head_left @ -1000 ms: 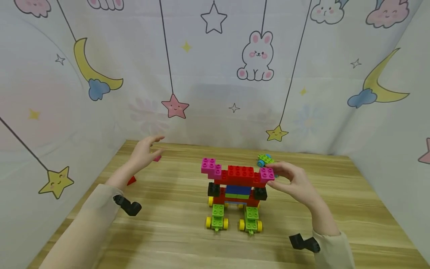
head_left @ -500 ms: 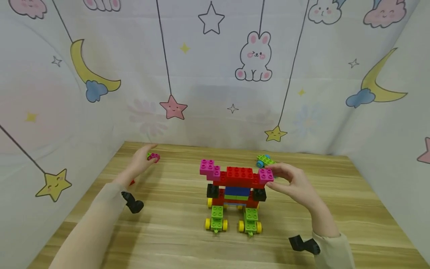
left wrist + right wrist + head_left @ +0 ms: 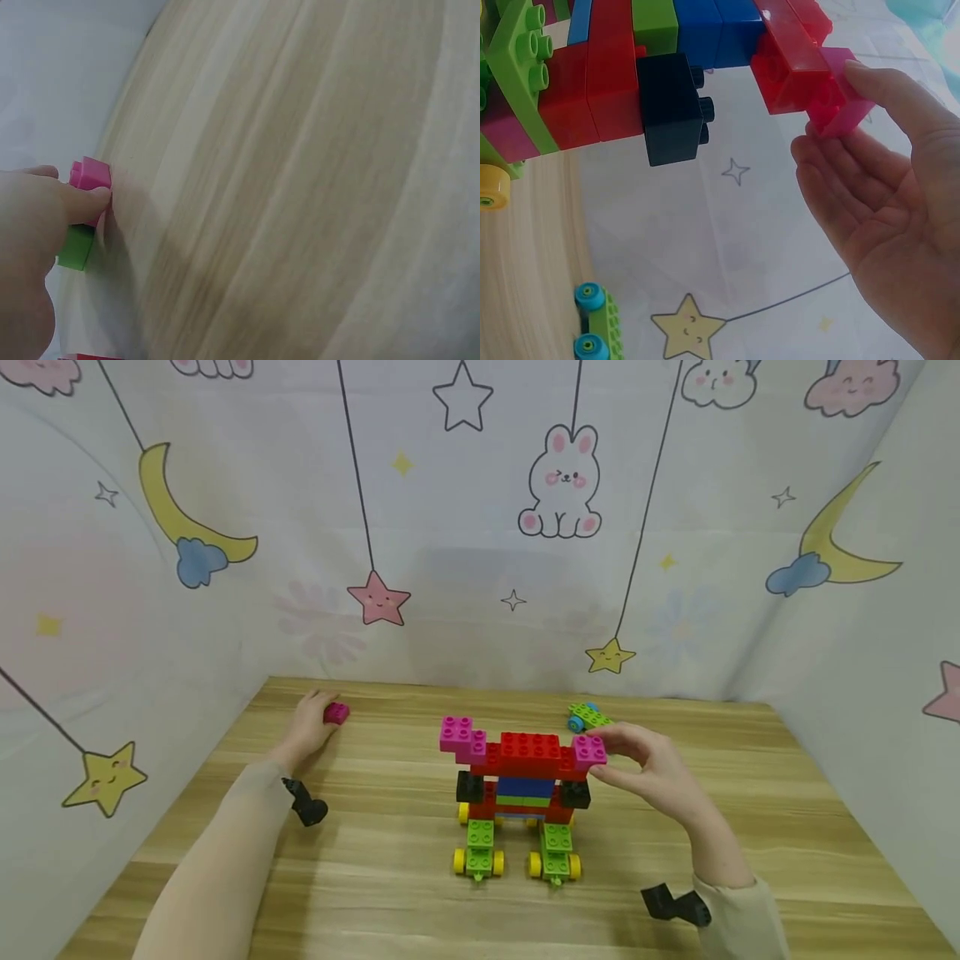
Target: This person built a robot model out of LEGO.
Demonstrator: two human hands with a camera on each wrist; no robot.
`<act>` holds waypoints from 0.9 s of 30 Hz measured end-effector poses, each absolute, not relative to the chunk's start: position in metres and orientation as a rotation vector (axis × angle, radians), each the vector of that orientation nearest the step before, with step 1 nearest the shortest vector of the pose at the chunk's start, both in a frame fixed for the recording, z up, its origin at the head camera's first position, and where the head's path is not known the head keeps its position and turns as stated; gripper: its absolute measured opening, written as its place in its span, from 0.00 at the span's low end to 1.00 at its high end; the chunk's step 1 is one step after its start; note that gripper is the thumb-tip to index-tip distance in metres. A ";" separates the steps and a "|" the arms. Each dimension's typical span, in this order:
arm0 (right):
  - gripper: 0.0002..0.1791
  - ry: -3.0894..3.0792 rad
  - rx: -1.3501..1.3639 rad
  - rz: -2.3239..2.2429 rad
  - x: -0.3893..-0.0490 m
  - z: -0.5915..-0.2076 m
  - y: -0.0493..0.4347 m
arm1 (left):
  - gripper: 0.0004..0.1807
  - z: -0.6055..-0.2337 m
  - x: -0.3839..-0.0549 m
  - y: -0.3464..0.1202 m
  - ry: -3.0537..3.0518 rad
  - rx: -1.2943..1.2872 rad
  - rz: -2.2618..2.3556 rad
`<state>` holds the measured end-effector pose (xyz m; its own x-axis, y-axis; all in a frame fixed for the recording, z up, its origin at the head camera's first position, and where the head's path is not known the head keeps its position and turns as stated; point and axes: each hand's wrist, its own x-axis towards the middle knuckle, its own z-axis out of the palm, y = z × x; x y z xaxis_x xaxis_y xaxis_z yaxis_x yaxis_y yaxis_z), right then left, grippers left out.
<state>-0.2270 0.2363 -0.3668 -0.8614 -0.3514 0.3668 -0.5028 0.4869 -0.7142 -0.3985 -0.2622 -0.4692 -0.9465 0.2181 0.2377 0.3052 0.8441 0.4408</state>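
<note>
On the wooden table stands a toy brick build [image 3: 525,789] with red, blue, black and green bricks on yellow wheels. My right hand [image 3: 652,768] pinches the pink brick [image 3: 589,750] at its upper right corner; in the right wrist view the thumb lies on one side of that brick and the fingers on the other. At the far left, my left hand [image 3: 306,727] holds a loose magenta brick [image 3: 337,713] between thumb and fingers. The left wrist view shows the thumb across this magenta brick [image 3: 94,174], with a green brick [image 3: 76,247] right by it.
A small green wheeled base [image 3: 589,717] with blue wheels lies behind the build. Part of a red piece [image 3: 90,357] shows at the bottom of the left wrist view. A printed white cloth [image 3: 480,543] hangs along the table's back and sides.
My left hand has come down at the far left table corner and closed on the magenta brick. My right hand stays at the build's pink brick.
</note>
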 end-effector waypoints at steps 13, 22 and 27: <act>0.18 -2.543 0.757 1.320 -0.227 -0.367 0.237 | 0.27 -0.470 -0.404 -0.263 -2.930 -0.433 -0.567; 0.19 -2.547 0.750 1.306 -0.227 -0.367 0.236 | 0.23 -0.467 -0.400 -0.261 -2.941 -0.443 -0.425; 0.19 -2.548 0.751 1.308 -0.227 -0.366 0.236 | 0.22 -0.465 -0.400 -0.258 -2.945 -0.434 -0.421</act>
